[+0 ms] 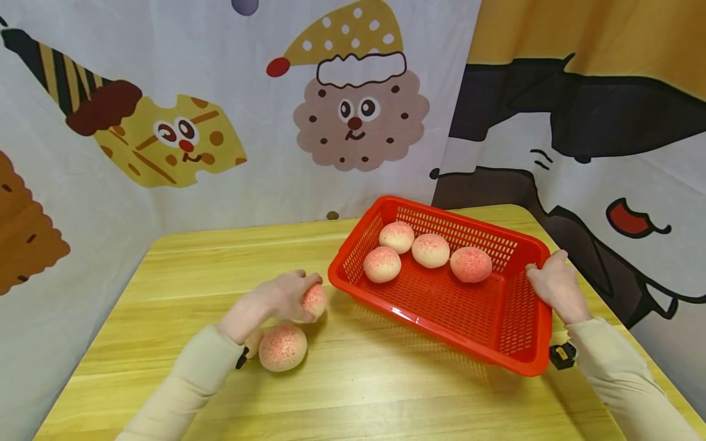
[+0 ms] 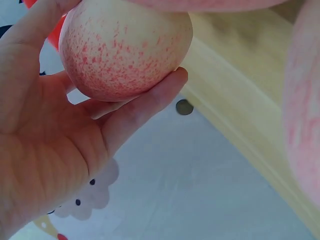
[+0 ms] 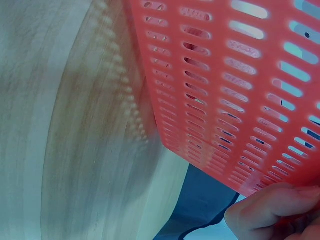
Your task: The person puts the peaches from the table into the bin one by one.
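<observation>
My left hand [image 1: 284,298] holds a pale peach with red speckles [image 2: 127,50], thumb and fingers around its sides, just left of the basket's near-left corner. A second peach [image 1: 283,348] lies on the table below that hand, and another one [image 1: 254,343] is mostly hidden behind the wrist. With fingers curled over the rim, my right hand [image 1: 558,286] grips the right end of the red plastic basket [image 1: 441,312]. Inside the basket, toward its back and left, sit several peaches, among them a redder one [image 1: 471,264]. The right wrist view shows the basket's slotted wall [image 3: 225,95] up close.
The wooden table [image 1: 182,294] carries everything and ends at a cartoon-printed curtain [image 1: 265,141] behind it. A small black and yellow object [image 1: 562,355] shows below my right wrist.
</observation>
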Demonstrator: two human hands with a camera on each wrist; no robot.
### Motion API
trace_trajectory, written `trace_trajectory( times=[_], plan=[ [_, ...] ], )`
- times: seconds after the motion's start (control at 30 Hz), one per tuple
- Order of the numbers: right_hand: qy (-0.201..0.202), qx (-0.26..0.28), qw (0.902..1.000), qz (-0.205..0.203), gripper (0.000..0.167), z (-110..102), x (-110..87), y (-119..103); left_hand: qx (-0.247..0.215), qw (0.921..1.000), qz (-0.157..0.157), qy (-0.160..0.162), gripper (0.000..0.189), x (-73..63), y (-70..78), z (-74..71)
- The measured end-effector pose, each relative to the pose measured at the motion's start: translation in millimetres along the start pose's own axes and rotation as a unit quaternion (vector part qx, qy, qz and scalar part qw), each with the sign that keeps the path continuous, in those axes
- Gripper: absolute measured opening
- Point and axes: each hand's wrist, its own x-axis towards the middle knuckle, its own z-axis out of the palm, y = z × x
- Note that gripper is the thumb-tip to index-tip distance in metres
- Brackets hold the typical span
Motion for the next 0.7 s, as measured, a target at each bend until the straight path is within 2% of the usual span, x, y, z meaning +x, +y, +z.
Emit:
trace_trajectory(
  times=[0.2, 0.4, 0.57, 0.7],
  plan=[
    [0.0, -0.004, 1.0, -0.001, 0.079, 0, 0.8, -1, 0.003, 0.9997, 0.011, 0.02, 0.067, -8.3, 2.9, -12.1],
    [-0.001, -0.006, 1.0, -0.003, 0.081, 0, 0.9, -1, 0.017, 0.9986, 0.037, 0.034, 0.066, -15.1, 8.9, -25.0],
    [-0.004, -0.003, 1.0, -0.004, 0.081, -1, 0.9, -1, 0.027, 0.9979, 0.047, 0.035, 0.063, -16.6, 19.1, -34.0],
    [-0.003, -0.004, 1.0, -0.004, 0.081, 0, 1.1, -1, 0.041, 0.9954, 0.069, 0.052, 0.06, -17.0, 30.9, -40.1]
  ],
)
